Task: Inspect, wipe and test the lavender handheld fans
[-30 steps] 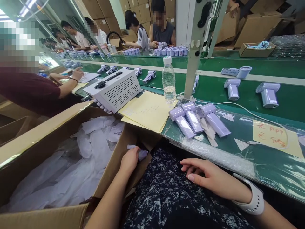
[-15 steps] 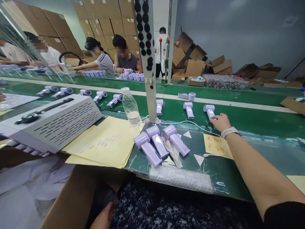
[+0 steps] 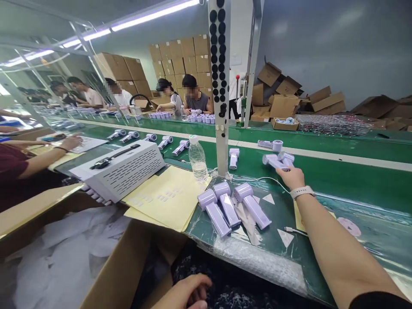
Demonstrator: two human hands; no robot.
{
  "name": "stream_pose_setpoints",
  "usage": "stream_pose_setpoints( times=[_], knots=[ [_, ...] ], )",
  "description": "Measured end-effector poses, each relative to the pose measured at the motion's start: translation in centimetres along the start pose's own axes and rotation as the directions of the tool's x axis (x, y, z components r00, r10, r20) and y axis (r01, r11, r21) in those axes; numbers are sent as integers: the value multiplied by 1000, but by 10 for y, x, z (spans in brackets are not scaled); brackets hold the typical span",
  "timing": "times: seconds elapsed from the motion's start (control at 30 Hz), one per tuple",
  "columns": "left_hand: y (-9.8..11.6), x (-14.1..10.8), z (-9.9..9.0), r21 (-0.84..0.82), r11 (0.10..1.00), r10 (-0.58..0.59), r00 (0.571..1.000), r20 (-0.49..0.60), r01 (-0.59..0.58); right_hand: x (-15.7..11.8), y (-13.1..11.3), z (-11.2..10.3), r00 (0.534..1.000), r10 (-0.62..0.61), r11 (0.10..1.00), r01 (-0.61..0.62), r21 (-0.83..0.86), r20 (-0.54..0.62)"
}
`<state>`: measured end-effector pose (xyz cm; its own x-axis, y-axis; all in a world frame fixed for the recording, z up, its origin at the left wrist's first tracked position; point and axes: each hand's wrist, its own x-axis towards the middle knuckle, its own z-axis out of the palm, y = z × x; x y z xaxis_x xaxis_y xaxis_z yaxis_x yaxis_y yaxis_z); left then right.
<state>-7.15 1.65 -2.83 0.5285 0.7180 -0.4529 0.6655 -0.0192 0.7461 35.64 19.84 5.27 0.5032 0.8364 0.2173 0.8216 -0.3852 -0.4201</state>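
Note:
My right hand (image 3: 291, 178) reaches over the green conveyor belt, fingers closed at the lower end of a lavender handheld fan (image 3: 276, 164). A second lavender fan (image 3: 287, 159) lies against it, partly hidden; whether my fingers grip that one too is unclear. Low in the picture, above my lap, my left hand (image 3: 185, 292) is empty, with loosely curled fingers and the thumb apart. Between my hands, three lavender fans (image 3: 214, 214) lie side by side on the table edge, the right one over crumpled white paper scraps (image 3: 249, 223).
A white post (image 3: 222, 150) rises beside a water bottle (image 3: 198, 163). Left are yellow sheets (image 3: 164, 197), a vented grey box (image 3: 125, 167) and a carton (image 3: 112, 266) of white wrapping. More fans (image 3: 180, 147) lie along the belt. A white cable (image 3: 289, 230) crosses the table. Co-workers sit opposite and left.
The view has swung left and up. My right hand has brought its fan leftward against a neighbouring one. My left hand has risen further into view.

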Motion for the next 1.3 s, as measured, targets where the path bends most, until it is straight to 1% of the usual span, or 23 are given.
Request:
stream_pose_setpoints(
  times=[0.03,0.1,0.2,0.27,0.33,0.4,0.43,0.5,0.57,0.6,0.63,0.67,0.7,0.73,0.77,0.83,0.9,0.97,1.03,1.13,1.2,1.27,1.3],
  knots=[
    [14,-3,-7,-146,986,75,997,-20,-77,-5,-5,-15,999,-43,999,43,26,-1],
    [41,-5,-17,-366,901,188,970,-155,-233,-23,-20,-45,989,-149,985,150,79,-16],
    [79,4,-23,-516,733,238,878,-415,-443,-76,-45,-77,946,-321,930,325,169,-53],
    [101,15,-20,-643,513,289,820,-494,-568,-127,-57,-81,855,-507,810,516,279,-109],
    [119,24,-14,-740,264,319,781,-538,-618,-182,-65,-71,745,-648,671,657,344,-157],
    [126,31,-8,-806,116,274,799,-535,-580,-230,-68,-54,665,-736,600,726,336,-126],
    [125,33,-6,-835,89,232,826,-513,-543,-247,-69,-46,653,-751,595,734,329,-98],
    [115,37,-4,-882,97,145,883,-446,-461,-265,-66,-38,613,-790,572,737,360,1],
    [99,39,-4,-906,145,97,917,-388,-399,-261,-54,-41,537,-834,526,700,484,130],
    [91,39,-4,-906,177,86,923,-376,-385,-253,-43,-46,530,-826,539,647,539,191],
    [85,38,-5,-896,209,83,920,-382,-391,-241,-29,-50,563,-791,589,593,549,240],
    [79,36,-7,-879,235,87,910,-406,-415,-228,-14,-53,648,-707,680,515,521,282],
    [76,34,-9,-857,253,94,893,-440,-449,-215,1,-54,781,-568,800,449,397,261],
    [76,31,-10,-833,265,105,873,-476,-486,-203,16,-51,870,-461,880,422,220,177],
    [77,28,-12,-809,272,120,852,-510,-522,-194,27,-44,892,-433,897,411,161,133],
    [84,24,-16,-775,277,143,822,-552,-569,-185,39,-26,893,-439,896,428,115,101],
    [94,22,-19,-746,282,146,796,-588,-603,-189,38,-7,860,-495,867,479,137,125],
    [101,22,-21,-727,286,116,776,-620,-624,-199,36,4,835,-534,844,517,139,136],
    [105,22,-22,-721,295,93,770,-631,-627,-205,43,6,837,-535,845,526,100,113],
    [103,19,-21,-722,314,104,779,-619,-616,-198,70,2,840,-535,844,535,34,92],
    [100,19,-21,-716,316,110,773,-624,-623,-194,85,-2,830,-546,838,543,60,112],
    [100,20,-19,-718,305,111,772,-626,-626,-200,84,-6,838,-532,845,516,139,122],
    [101,22,-18,-724,297,116,776,-620,-623,-208,75,-8,855,-500,859,470,204,138]
  ],
)
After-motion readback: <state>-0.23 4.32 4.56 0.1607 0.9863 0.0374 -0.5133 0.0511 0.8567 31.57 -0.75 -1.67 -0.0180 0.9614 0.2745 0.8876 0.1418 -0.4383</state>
